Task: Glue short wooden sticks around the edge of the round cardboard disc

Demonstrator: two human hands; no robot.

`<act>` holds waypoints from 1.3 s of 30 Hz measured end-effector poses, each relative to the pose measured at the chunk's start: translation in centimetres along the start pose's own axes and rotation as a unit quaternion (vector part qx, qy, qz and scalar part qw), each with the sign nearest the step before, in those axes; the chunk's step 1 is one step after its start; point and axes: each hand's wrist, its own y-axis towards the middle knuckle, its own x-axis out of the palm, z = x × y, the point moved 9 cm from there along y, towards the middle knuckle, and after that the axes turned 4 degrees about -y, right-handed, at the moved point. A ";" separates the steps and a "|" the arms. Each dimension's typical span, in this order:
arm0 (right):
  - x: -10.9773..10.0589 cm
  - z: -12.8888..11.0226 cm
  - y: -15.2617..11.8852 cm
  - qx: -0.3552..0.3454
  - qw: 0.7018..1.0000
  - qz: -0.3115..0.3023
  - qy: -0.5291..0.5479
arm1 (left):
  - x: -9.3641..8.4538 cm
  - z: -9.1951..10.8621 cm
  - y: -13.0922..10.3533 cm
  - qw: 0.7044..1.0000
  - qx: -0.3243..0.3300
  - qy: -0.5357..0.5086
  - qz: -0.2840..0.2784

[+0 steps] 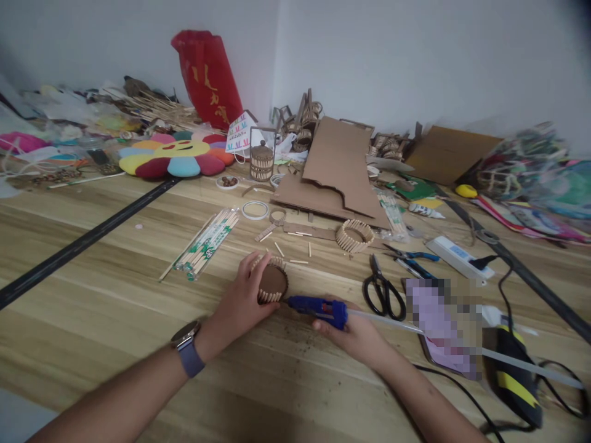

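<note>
My left hand (247,286), with a watch on its wrist, is closed around the near-left side of a small round basket (273,280) made of a brown cardboard disc ringed by short wooden sticks. A blue glue gun (318,309) is gripped in my right hand (353,335), its nozzle pointing left at the basket's lower right edge. I cannot tell whether the nozzle touches it. From the gun's rear, a long clear glue stick (385,321) runs right. Beyond the basket stands a second stick ring (354,236), beside a cardboard strip (310,231) and several loose short sticks (309,249).
Black scissors (384,292), pliers (418,255), a phone (441,326), a white power strip (459,258) and a black-yellow tool (514,375) lie right. Packaged sticks (210,241) lie left. Cardboard sheets (339,163), a flower cushion (178,154) and a lidded bucket (262,163) stand behind.
</note>
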 end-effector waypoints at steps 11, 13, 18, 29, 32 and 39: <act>0.1 0.1 0.0 0.009 1.000 0.003 -0.010 | 0.1 0.1 0.1 1.000 0.002 0.010 -0.010; 0.0 0.1 -0.1 0.013 1.000 0.006 -0.013 | 0.1 0.2 0.1 1.000 0.001 0.010 -0.010; 0.1 0.4 -0.1 0.016 1.000 0.010 -0.020 | 0.1 0.2 0.1 1.000 -0.001 0.017 -0.012; 0.2 0.5 -0.1 0.005 1.000 0.014 -0.005 | 0.1 0.2 0.1 1.000 0.002 0.025 -0.005; 0.2 0.2 0.0 0.003 1.000 0.013 -0.007 | 0.1 0.3 0.1 1.000 0.006 0.028 -0.004; 0.3 0.2 0.0 0.004 1.000 0.011 -0.001 | 0.1 0.2 0.1 1.000 0.002 0.029 -0.005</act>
